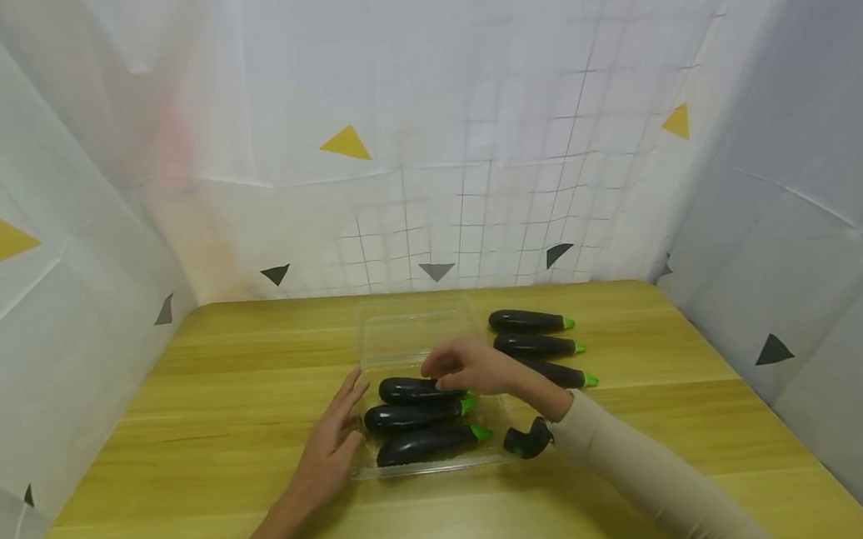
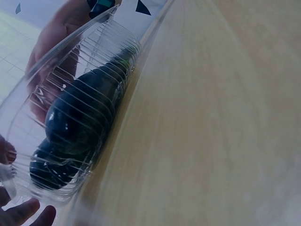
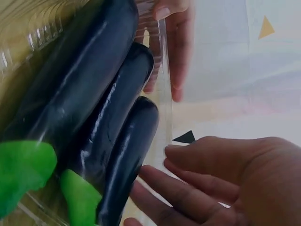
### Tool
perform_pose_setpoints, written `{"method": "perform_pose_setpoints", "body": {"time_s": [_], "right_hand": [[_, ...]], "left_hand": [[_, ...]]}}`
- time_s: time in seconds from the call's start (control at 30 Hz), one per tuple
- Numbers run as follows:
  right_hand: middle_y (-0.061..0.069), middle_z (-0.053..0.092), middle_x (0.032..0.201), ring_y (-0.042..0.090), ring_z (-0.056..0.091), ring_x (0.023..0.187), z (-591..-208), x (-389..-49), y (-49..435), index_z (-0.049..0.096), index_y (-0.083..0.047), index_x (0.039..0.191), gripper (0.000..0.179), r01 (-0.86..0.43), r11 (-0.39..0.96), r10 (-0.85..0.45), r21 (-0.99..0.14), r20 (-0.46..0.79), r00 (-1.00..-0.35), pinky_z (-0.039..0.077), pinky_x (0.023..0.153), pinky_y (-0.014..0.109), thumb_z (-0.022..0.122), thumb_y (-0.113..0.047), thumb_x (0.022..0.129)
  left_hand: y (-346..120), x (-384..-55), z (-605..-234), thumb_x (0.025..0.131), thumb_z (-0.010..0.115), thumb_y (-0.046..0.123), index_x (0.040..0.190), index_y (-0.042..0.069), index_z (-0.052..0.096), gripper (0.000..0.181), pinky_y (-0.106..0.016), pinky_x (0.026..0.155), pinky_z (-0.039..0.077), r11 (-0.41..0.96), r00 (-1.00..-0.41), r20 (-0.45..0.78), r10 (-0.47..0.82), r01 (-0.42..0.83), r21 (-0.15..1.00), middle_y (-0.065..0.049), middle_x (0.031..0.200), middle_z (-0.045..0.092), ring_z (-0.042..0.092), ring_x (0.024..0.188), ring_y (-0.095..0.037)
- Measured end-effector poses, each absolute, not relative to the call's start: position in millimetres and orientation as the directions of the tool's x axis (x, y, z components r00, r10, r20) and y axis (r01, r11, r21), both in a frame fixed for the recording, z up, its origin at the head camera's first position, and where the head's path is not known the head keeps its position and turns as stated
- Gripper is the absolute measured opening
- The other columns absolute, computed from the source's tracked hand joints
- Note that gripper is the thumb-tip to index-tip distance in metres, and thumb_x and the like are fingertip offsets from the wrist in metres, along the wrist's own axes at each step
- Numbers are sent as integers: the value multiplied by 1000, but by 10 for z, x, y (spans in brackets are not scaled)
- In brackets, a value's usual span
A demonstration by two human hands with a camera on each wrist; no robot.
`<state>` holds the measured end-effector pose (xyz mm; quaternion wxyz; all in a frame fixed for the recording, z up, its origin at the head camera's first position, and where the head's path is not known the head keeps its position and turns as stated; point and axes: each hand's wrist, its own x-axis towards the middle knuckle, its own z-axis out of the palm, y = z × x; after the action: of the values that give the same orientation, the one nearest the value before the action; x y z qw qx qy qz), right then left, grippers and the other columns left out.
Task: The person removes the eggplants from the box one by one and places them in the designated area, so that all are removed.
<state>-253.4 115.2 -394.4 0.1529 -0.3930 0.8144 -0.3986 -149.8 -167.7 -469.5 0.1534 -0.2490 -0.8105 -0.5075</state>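
r hand (image 1: 474, 367) nearer, fingers loose, no grip; far eggplant (image 1: 408, 390) in tray (image 1: 438, 467) ~8 o'clock, axis 9-3; l hand (image 1: 329, 445) fingers straight

No text, label, brand, number or sign can be read.

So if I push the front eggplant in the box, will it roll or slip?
The front eggplant could roll a little, since it's long and rounded, but the box wall and the middle eggplant would probably stop it. It may feel slippery, because its skin looks smooth and shiny.
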Motion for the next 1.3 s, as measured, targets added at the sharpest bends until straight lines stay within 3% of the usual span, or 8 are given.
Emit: {"method": "perform_pose_setpoints", "body": {"time_s": [0.37,0.67,0.9,1.3], "right_hand": [[9,70,130,29,65,120,-4073,-2542,1120,70,-3,131,40,-559,442,-786,-701,-3,-619,54,98,39,75,-3,92],[11,70,129,26,67,117,-4108,-2559,1118,68,0,131,41,-519,423,-771,-743,6,-637,56,95,37,75,0,91],[11,69,130,28,66,118,-4109,-2523,1146,68,0,132,38,-497,382,-761,-779,40,-647,55,97,42,74,-4,94],[3,69,130,21,64,120,-4009,-2468,1177,69,-6,133,34,-450,383,-740,-807,23,-672,54,98,40,69,-8,99]], "left_hand": [[-1682,-1507,-4690,87,50,-13,157,0,41,72,-52,105,48,336,-842,473,259,538,773,-4,170,23,32,149,-32],[-1685,-1513,-4692,86,51,-13,156,0,44,72,-54,105,46,348,-838,484,253,546,762,-7,169,26,34,148,-33],[-1672,-1509,-4707,84,52,-15,155,-3,43,72,-55,105,46,354,-834,491,252,551,755,-17,168,27,34,148,-36],[-1675,-1502,-4690,86,51,-13,157,-1,41,73,-54,106,46,340,-848,465,254,528,778,-12,169,26,33,149,-33]]}}
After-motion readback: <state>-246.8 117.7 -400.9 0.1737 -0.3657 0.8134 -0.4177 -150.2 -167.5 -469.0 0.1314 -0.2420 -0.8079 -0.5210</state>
